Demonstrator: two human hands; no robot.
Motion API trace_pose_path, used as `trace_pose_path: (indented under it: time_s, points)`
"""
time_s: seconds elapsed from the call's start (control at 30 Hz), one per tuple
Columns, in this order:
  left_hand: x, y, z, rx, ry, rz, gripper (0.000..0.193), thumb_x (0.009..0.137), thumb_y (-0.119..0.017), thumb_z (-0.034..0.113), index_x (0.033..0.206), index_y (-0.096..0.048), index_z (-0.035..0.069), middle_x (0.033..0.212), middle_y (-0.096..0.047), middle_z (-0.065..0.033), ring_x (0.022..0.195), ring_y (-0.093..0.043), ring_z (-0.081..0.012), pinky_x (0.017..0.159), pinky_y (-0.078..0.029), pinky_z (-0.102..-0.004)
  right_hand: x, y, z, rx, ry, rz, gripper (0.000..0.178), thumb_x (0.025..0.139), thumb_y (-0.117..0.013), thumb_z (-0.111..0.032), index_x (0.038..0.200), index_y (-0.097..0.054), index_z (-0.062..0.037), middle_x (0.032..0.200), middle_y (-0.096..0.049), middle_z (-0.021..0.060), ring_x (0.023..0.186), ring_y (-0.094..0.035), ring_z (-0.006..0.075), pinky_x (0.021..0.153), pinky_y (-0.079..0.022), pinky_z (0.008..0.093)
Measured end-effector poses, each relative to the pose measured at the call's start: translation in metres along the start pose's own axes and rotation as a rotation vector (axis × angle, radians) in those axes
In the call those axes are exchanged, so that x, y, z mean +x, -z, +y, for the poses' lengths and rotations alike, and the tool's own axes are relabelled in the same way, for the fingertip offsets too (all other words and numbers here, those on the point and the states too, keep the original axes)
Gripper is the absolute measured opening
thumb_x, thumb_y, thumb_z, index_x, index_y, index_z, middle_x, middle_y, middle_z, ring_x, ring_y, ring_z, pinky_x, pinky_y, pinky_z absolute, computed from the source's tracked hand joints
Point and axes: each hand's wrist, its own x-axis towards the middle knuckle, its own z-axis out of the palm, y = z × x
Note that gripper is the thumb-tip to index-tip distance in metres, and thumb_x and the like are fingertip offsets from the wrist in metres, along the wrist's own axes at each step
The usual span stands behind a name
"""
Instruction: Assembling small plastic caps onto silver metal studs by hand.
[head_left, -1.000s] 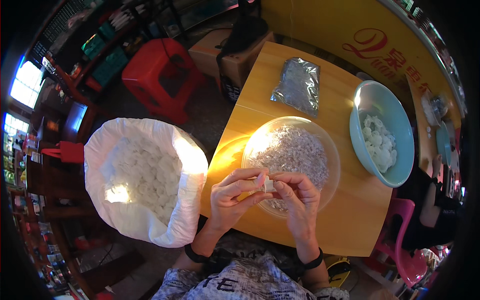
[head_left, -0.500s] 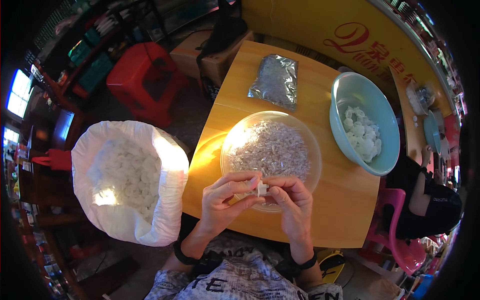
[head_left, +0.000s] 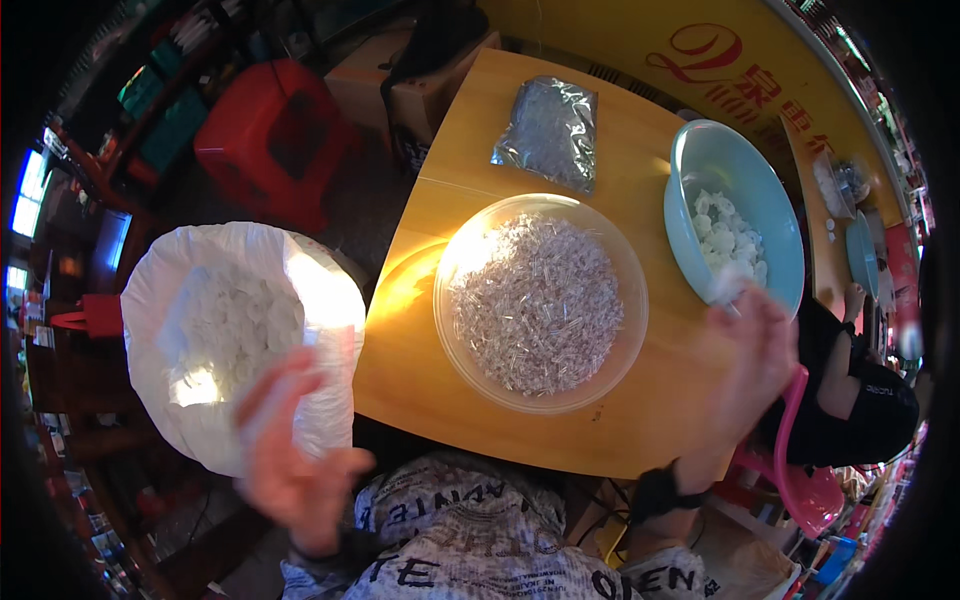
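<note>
- I see the right hand (head_left: 757,345) hold a blurred white piece (head_left: 730,284) at the basin (head_left: 760,178)'s near rim; its long axis I can't tell.
- The left hand (head_left: 292,450), fingers apart, is by the bag (head_left: 146,350), well left of the basin.

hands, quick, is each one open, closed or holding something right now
Left hand: blurred, looks open, nothing seen in it.
Right hand: blurred, fingertips at a small white piece by the blue bowl; gripped or loose, cannot tell.
</note>
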Motion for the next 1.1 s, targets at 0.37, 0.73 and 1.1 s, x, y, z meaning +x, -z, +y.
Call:
trace_pose_path:
  time_s: [0.37,0.73,1.1]
  points:
    - [-0.003,0.107,-0.096,0.885,0.745,-0.596,0.071,0.071,-0.073,0.017,0.134,-0.041,0.009,0.115,-0.053,-0.0168,0.1,-0.054,-0.0317,0.084,-0.045,-0.0393,0.081,0.066,0.064,-0.906,0.253,-0.073,0.013,0.085,-0.063,-0.012,0.095,-0.064,-0.004,0.085,-0.065,0.0082,0.075,-0.06,0.0124,0.065,-0.048,0.0273]
    - [-0.003,0.075,-0.135,0.527,0.629,-0.432,0.077,0.069,-0.074,0.015,0.136,-0.038,0.01,0.115,-0.05,-0.0118,0.091,-0.052,-0.0251,0.079,-0.045,-0.0351,-0.04,-0.076,0.035,-0.406,0.224,-0.857,0.01,0.077,-0.068,-0.008,0.086,-0.062,-0.0085,0.085,-0.06,0.0029,0.073,-0.061,0.0199,0.06,-0.05,0.0294]
    - [0.014,0.045,-0.11,-0.064,0.609,-0.273,0.046,0.07,-0.068,-0.003,0.114,-0.056,0.007,0.108,-0.052,-0.0061,0.088,-0.052,-0.0119,0.07,-0.045,-0.0246,-0.042,-0.093,0.041,-0.504,0.295,-0.892,0.009,0.078,-0.066,-0.01,0.085,-0.061,-0.009,0.083,-0.057,0.0035,0.076,-0.061,0.0232,0.064,-0.049,0.0331]
